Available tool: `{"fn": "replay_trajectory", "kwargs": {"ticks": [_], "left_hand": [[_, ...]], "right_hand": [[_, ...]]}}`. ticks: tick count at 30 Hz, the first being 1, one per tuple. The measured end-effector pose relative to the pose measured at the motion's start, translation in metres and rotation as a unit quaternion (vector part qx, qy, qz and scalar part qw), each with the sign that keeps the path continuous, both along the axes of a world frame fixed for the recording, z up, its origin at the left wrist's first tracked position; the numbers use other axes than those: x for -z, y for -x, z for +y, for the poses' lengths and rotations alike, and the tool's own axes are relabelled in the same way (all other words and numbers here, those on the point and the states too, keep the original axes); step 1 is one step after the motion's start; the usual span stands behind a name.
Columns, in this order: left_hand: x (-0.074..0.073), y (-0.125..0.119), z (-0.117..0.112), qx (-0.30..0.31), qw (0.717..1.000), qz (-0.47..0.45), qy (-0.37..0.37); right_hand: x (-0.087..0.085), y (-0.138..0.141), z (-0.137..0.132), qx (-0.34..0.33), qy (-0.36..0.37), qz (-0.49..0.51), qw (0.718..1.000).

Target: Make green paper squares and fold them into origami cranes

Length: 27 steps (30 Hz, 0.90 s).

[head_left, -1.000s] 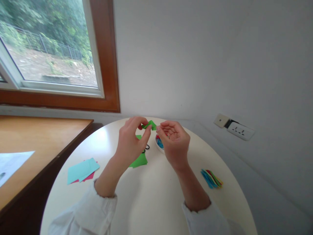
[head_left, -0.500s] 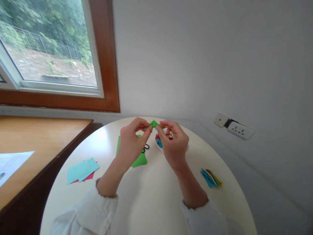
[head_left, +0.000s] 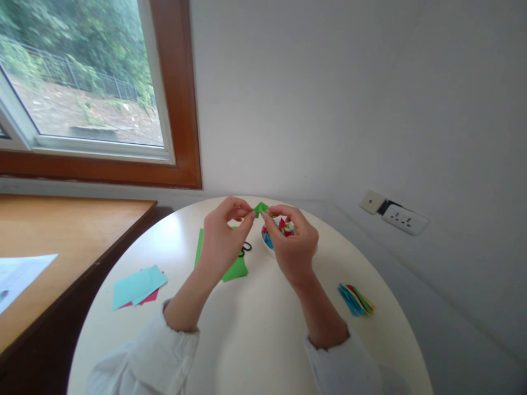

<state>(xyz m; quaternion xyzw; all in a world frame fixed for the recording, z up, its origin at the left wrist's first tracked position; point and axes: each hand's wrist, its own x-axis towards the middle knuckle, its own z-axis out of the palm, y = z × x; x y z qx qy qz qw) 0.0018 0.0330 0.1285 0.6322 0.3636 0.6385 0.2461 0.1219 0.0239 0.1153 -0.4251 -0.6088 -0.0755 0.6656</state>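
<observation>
Green folded paper [head_left: 260, 208] sits between left hand [head_left: 225, 237] and right hand [head_left: 295, 241], pinched by the fingertips of both.

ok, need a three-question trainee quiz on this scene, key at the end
1. True or false: only the left hand touches the small folded green piece.
2. Which lies nearest the right edge of the white table? A) pale blue sheets B) multicoloured strips C) green sheets
3. Fill in: the black loop handles show beside the ____ hand.

Key:
1. False; the right hand is on it too.
2. B
3. left
</observation>
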Motion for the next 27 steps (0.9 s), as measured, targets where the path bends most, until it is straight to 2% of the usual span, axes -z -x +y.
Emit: {"fn": "replay_trajectory", "kwargs": {"ticks": [6, 16, 27], "left_hand": [[0.001, -0.003, 0.0, 0.035, 0.998, -0.049, 0.034], [0.003, -0.008, -0.004, 0.099, 0.992, -0.06, 0.052], [0.005, -0.014, -0.005, 0.127, 0.987, -0.085, 0.051]], "right_hand": [[0.0, -0.001, 0.003, 0.045, -0.068, -0.047, 0.996], [0.003, 0.0, 0.003, 0.092, -0.083, -0.036, 0.992], [0.004, 0.0, 0.003, 0.089, -0.1, -0.057, 0.989]]}}
